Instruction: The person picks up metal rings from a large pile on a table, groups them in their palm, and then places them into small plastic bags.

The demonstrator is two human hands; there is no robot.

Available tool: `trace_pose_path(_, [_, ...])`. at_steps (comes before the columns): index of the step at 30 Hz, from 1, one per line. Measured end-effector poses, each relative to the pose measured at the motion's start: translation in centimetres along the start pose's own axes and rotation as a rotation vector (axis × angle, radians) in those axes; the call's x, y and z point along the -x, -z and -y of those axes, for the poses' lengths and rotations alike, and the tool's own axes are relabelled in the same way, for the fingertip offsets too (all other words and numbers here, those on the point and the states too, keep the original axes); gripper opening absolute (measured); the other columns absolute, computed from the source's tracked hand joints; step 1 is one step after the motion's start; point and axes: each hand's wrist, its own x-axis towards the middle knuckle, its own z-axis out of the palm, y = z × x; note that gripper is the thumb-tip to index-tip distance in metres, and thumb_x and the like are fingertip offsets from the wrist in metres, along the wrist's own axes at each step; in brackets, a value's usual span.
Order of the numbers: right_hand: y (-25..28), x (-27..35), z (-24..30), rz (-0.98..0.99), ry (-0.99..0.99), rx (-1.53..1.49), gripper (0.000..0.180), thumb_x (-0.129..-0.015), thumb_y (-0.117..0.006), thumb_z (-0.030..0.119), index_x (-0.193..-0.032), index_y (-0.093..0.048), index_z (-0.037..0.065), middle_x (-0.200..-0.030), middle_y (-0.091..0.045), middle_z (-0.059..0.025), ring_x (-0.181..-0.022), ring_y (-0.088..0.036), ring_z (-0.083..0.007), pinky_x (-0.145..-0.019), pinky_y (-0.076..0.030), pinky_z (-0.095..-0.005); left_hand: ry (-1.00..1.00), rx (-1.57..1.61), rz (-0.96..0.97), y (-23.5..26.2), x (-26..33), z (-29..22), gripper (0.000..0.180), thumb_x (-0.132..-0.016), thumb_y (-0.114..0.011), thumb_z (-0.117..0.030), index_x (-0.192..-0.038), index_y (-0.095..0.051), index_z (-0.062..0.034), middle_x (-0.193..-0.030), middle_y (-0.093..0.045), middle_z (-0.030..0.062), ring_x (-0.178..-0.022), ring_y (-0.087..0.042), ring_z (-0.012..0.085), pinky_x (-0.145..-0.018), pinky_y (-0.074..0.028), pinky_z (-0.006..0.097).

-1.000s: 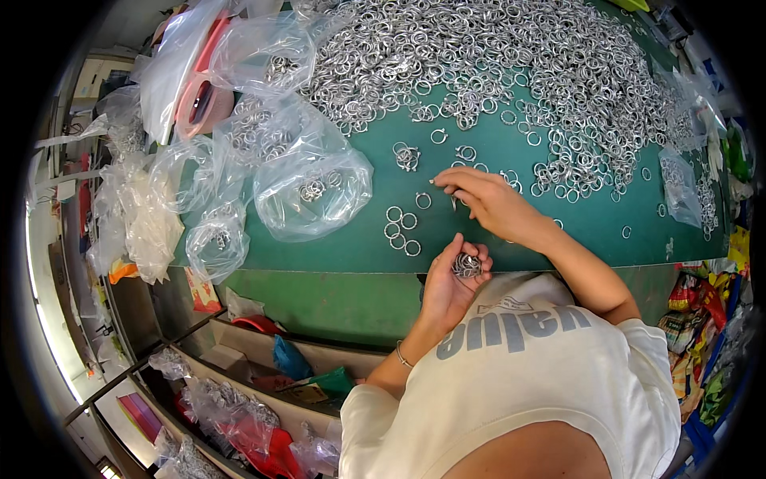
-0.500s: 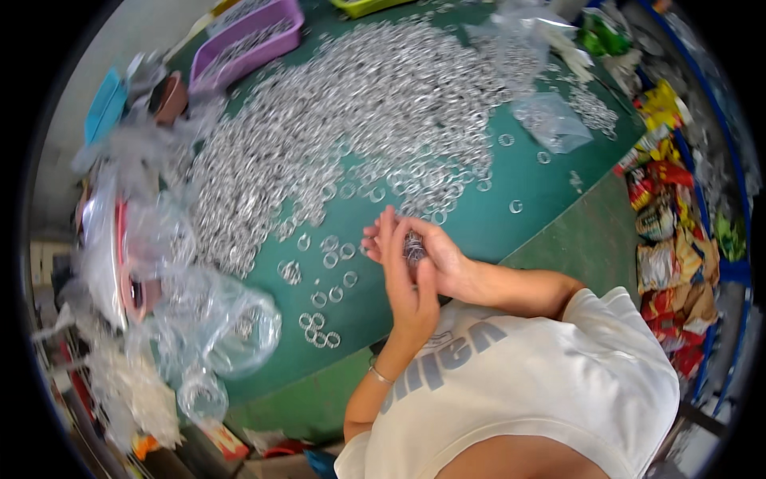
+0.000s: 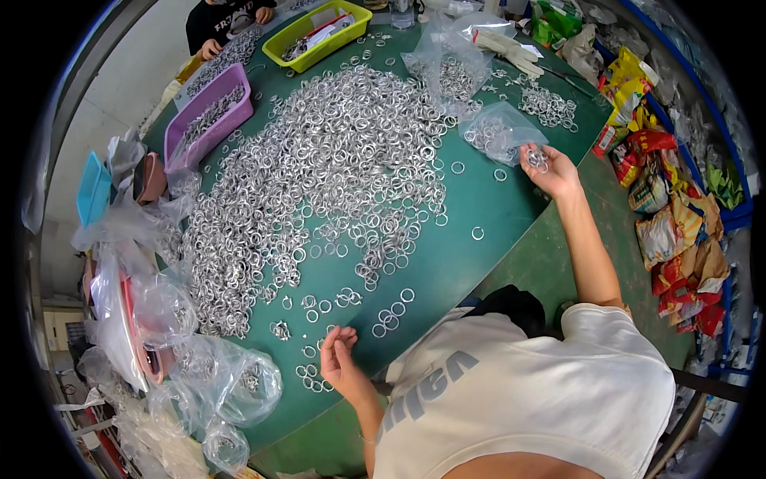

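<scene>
Silvery metal rings [image 3: 343, 144] lie in a broad, thick heap across the green table [image 3: 447, 263]. My right hand [image 3: 558, 177] is stretched out to the right, palm up, cupping several metal rings [image 3: 537, 160]. Its fingertips are at the edge of a clear plastic bag [image 3: 501, 132] with rings inside. Close to the table's front edge, my left hand [image 3: 341, 363] has loosely bent fingers and nothing visible in them. Beside it lie small groups of rings [image 3: 309, 378], and a short row of rings [image 3: 391, 313] lies to its right.
Purple [image 3: 209, 120] and yellow-green [image 3: 319, 36] bins stand at the back, near another person's hand [image 3: 210, 49]. Clear bags [image 3: 231, 379] crowd the left edge. A pale glove [image 3: 511, 52] lies at the far right. Colourful packets [image 3: 662, 184] line the right side.
My hands, together around rings before, are now apart: the right has moved far right with rings in its palm, the left down and left. A short row of rings now lies near the front edge.
</scene>
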Motion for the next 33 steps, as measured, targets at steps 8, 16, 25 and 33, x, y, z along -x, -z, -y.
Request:
trace_pose_path(8, [-4.4,-1.3,-1.5,0.158,0.055,-0.062,0.038,-0.087,-0.026,0.006,-0.122,-0.034,-0.007,-0.131,-0.036,-0.0206,-0.122,-0.033,-0.0315,-0.105,-0.019,-0.0453,0.147,0.016,0.063,-2.2,1.1,-0.8,0.021,-0.092,-0.042,-0.008,-0.104,-0.054,0.0043,-0.093,-0.059,0.0116,-0.085,-0.055,0.0156,-0.081,-0.044,0.026])
trace_pose_path(16, [-4.3,-1.5,-1.6,0.434,-0.005,0.275,0.028,-0.084,-0.036,0.004,-0.109,-0.044,-0.007,-0.115,-0.048,-0.0172,-0.106,-0.045,-0.0272,-0.098,-0.032,-0.0369,0.144,-0.022,0.086,-3.0,1.0,-0.9,0.021,-0.092,-0.042,-0.008,-0.105,-0.054,0.0038,-0.092,-0.059,0.0112,-0.085,-0.056,0.0152,-0.081,-0.044,0.026])
trace_pose_path(25, [-2.8,-1.9,-2.1,0.429,0.271,0.531,0.022,-0.078,-0.044,-0.004,-0.098,-0.053,-0.006,-0.104,-0.054,-0.0103,-0.095,-0.05,-0.019,-0.093,-0.035,-0.0316,0.153,-0.03,0.111,-3.9,1.1,-0.5,0.021,-0.092,-0.043,-0.008,-0.105,-0.054,0.0041,-0.092,-0.059,0.0112,-0.085,-0.056,0.0154,-0.08,-0.044,0.026])
trace_pose_path(33, [-2.5,-0.9,-1.6,0.395,0.896,1.755,0.026,-0.078,-0.052,-0.001,-0.104,-0.057,0.0,-0.101,-0.059,-0.0131,-0.097,-0.053,-0.0253,-0.088,-0.04,-0.0348,0.152,-0.101,0.092,-4.3,1.6,-0.6,0.022,-0.092,-0.041,-0.008,-0.104,-0.054,0.0048,-0.092,-0.06,0.0109,-0.085,-0.056,0.0153,-0.08,-0.044,0.027])
